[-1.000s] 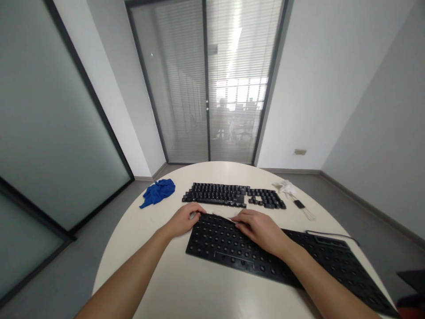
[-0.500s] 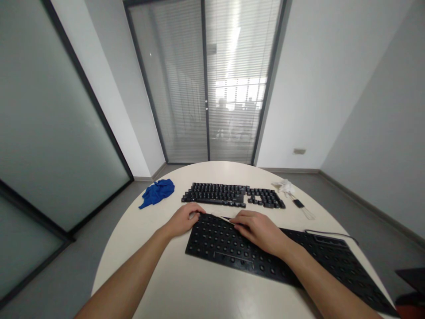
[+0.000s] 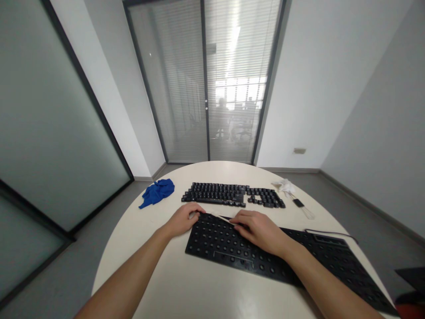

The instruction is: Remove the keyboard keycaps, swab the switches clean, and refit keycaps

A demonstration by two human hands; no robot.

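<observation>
A black keyboard base (image 3: pixel 232 246) with its keycaps off lies slanted across the near part of the table. My left hand (image 3: pixel 184 219) grips its far left corner, thumb and fingers closed around the edge. In my right hand (image 3: pixel 257 228) a thin pale stick, seemingly a cotton swab (image 3: pixel 223 218), is pinched between the fingers. Its far end points left, along the top row of the base. The right forearm passes over the middle of the base and hides part of it. Beyond both hands, the removed keycaps (image 3: pixel 215 193) are laid out in keyboard order.
A crumpled blue cloth (image 3: pixel 158 192) lies at the far left of the round table (image 3: pixel 159 274). On the right are a white crumpled tissue (image 3: pixel 283 186) and a wire keycap puller (image 3: pixel 299 203) with a black handle. A cable (image 3: pixel 327 232) curves behind the base.
Both hands, the stick and the keyboard base keep nearly the same places; no clear movement shows.
</observation>
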